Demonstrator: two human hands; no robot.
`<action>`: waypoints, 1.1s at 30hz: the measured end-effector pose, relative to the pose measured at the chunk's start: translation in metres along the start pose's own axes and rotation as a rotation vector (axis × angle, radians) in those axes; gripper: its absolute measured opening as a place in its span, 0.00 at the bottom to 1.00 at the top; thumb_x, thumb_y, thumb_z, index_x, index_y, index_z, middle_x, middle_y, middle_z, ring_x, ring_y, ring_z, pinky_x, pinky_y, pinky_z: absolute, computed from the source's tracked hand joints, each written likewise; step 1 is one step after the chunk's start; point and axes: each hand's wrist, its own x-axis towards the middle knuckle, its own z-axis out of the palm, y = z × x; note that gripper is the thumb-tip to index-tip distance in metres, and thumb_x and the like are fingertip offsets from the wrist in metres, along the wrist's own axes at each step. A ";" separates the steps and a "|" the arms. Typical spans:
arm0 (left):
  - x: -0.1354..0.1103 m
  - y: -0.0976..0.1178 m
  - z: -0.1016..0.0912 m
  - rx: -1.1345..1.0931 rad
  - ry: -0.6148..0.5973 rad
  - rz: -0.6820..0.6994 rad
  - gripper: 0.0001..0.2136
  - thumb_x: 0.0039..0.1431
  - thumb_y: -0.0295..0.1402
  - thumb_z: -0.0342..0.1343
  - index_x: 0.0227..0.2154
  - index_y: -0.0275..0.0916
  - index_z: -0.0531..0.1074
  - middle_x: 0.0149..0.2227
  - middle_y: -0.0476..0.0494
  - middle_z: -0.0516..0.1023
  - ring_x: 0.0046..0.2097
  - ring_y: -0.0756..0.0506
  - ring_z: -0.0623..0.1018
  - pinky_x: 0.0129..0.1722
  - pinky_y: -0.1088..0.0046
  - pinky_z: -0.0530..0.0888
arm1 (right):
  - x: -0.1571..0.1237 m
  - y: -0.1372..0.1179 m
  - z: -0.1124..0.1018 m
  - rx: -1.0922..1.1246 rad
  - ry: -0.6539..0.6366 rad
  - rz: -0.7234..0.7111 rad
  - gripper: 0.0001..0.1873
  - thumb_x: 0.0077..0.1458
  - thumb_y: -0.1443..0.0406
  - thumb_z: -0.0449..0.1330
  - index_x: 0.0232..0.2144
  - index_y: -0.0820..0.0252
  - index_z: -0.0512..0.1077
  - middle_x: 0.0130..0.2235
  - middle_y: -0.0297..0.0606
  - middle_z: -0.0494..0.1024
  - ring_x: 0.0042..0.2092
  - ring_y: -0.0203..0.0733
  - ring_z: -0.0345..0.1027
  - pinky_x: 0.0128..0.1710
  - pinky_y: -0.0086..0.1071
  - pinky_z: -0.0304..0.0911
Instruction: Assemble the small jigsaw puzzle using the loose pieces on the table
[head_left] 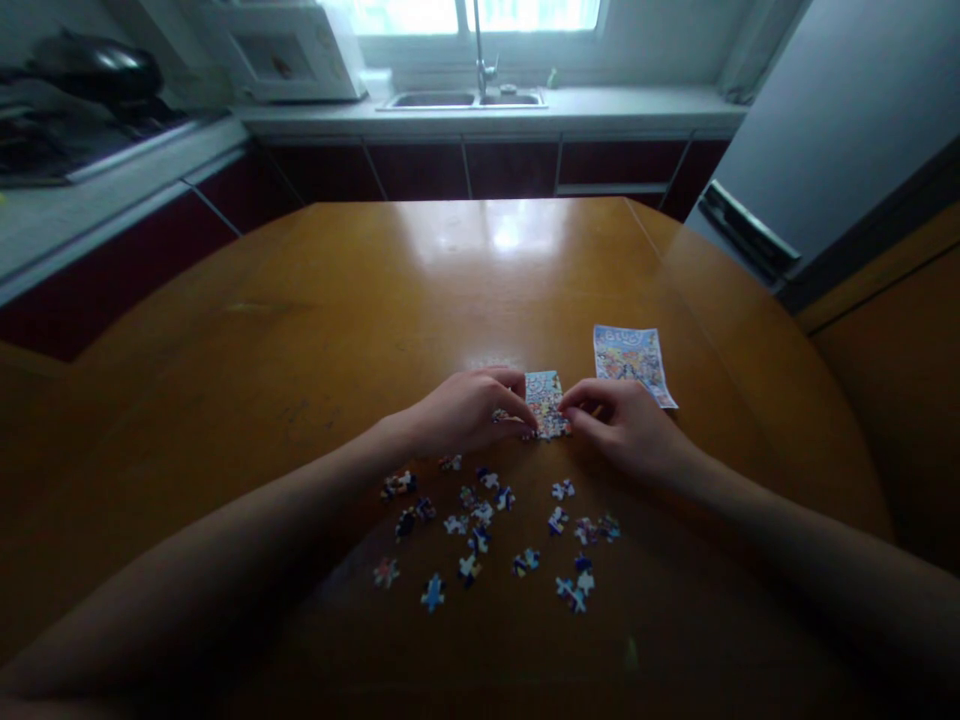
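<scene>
Loose pcs, then puzzle btwn L hand & R hand, both curled, can't tell if pinching.

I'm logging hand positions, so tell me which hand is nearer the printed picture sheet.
Right. The right hand is just on the near side of the printed sheet, overlapping its lower edge in view; the left hand is farther off, left of the joined puzzle section.

Left forearm in from tabletop's near-left side, right forearm from near-right. Both hands well short of far edge, fingertips facing across narrow gap. Left hand: fingers bent, thumb under index. Right hand: fingers curled, thumb and index tips close together.
</scene>
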 end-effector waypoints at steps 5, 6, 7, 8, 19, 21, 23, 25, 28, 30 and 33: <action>-0.001 -0.003 0.003 0.079 -0.026 0.072 0.08 0.63 0.36 0.57 0.38 0.49 0.81 0.35 0.47 0.73 0.37 0.49 0.71 0.39 0.73 0.66 | 0.000 0.000 0.000 -0.004 -0.007 -0.003 0.06 0.56 0.69 0.58 0.32 0.60 0.76 0.29 0.35 0.78 0.30 0.37 0.68 0.30 0.31 0.62; -0.001 -0.004 0.003 0.086 -0.026 0.084 0.07 0.63 0.35 0.57 0.38 0.49 0.81 0.35 0.47 0.73 0.37 0.49 0.71 0.39 0.73 0.66 | 0.000 0.000 0.000 -0.007 -0.008 -0.003 0.06 0.56 0.69 0.58 0.32 0.60 0.76 0.30 0.35 0.78 0.30 0.37 0.68 0.30 0.31 0.62; 0.000 -0.004 0.004 0.089 -0.023 0.091 0.07 0.63 0.35 0.57 0.38 0.49 0.81 0.35 0.47 0.73 0.37 0.49 0.71 0.39 0.73 0.66 | 0.000 0.000 0.000 -0.008 -0.008 -0.005 0.06 0.56 0.69 0.58 0.32 0.60 0.76 0.30 0.35 0.78 0.30 0.37 0.68 0.30 0.31 0.62; 0.000 -0.004 0.003 0.089 -0.018 0.093 0.07 0.63 0.35 0.57 0.38 0.48 0.80 0.35 0.47 0.73 0.37 0.49 0.71 0.39 0.73 0.66 | 0.000 0.000 0.000 -0.009 -0.007 -0.008 0.06 0.56 0.69 0.58 0.32 0.60 0.76 0.30 0.35 0.78 0.30 0.37 0.68 0.30 0.31 0.62; 0.001 -0.004 -0.001 0.094 0.037 0.055 0.09 0.59 0.40 0.61 0.38 0.43 0.78 0.38 0.46 0.75 0.41 0.47 0.73 0.41 0.72 0.69 | -0.001 0.002 0.004 -0.020 -0.006 -0.020 0.06 0.56 0.70 0.58 0.31 0.60 0.76 0.29 0.34 0.78 0.30 0.36 0.68 0.30 0.30 0.61; 0.001 -0.002 0.003 0.120 0.033 0.081 0.09 0.59 0.41 0.61 0.37 0.43 0.78 0.38 0.46 0.76 0.42 0.46 0.74 0.41 0.71 0.70 | -0.001 0.003 0.006 -0.046 -0.028 -0.024 0.07 0.56 0.71 0.58 0.31 0.60 0.77 0.30 0.35 0.78 0.32 0.37 0.69 0.32 0.31 0.62; 0.001 -0.001 0.006 0.148 0.035 0.091 0.08 0.60 0.41 0.60 0.36 0.43 0.78 0.37 0.46 0.76 0.41 0.47 0.74 0.41 0.71 0.70 | -0.001 0.004 0.007 -0.086 -0.052 -0.044 0.08 0.55 0.72 0.58 0.32 0.60 0.78 0.31 0.36 0.77 0.33 0.37 0.69 0.34 0.32 0.63; 0.001 0.000 0.007 0.168 0.036 0.094 0.07 0.61 0.40 0.59 0.34 0.43 0.78 0.36 0.47 0.77 0.39 0.47 0.74 0.40 0.71 0.70 | -0.001 0.006 0.008 -0.126 -0.071 -0.066 0.10 0.55 0.73 0.57 0.33 0.60 0.79 0.32 0.37 0.76 0.34 0.38 0.69 0.35 0.32 0.63; 0.000 0.001 0.006 0.196 0.026 0.108 0.06 0.61 0.37 0.58 0.34 0.44 0.79 0.34 0.48 0.77 0.38 0.47 0.73 0.40 0.71 0.70 | -0.002 0.009 0.009 -0.159 -0.090 -0.081 0.12 0.55 0.74 0.56 0.34 0.59 0.80 0.34 0.38 0.75 0.34 0.38 0.69 0.36 0.33 0.64; 0.000 0.002 0.006 0.217 0.022 0.123 0.07 0.62 0.36 0.57 0.33 0.44 0.79 0.32 0.48 0.78 0.38 0.47 0.73 0.39 0.71 0.70 | -0.003 0.010 0.009 -0.167 -0.096 -0.086 0.13 0.55 0.74 0.56 0.35 0.59 0.80 0.34 0.39 0.75 0.35 0.38 0.69 0.37 0.33 0.65; 0.000 0.003 0.003 0.231 0.032 0.149 0.08 0.63 0.34 0.55 0.32 0.44 0.80 0.32 0.48 0.78 0.37 0.47 0.73 0.38 0.70 0.70 | -0.003 0.009 0.009 -0.168 -0.100 -0.091 0.13 0.54 0.74 0.57 0.34 0.59 0.80 0.34 0.39 0.75 0.35 0.39 0.69 0.37 0.33 0.65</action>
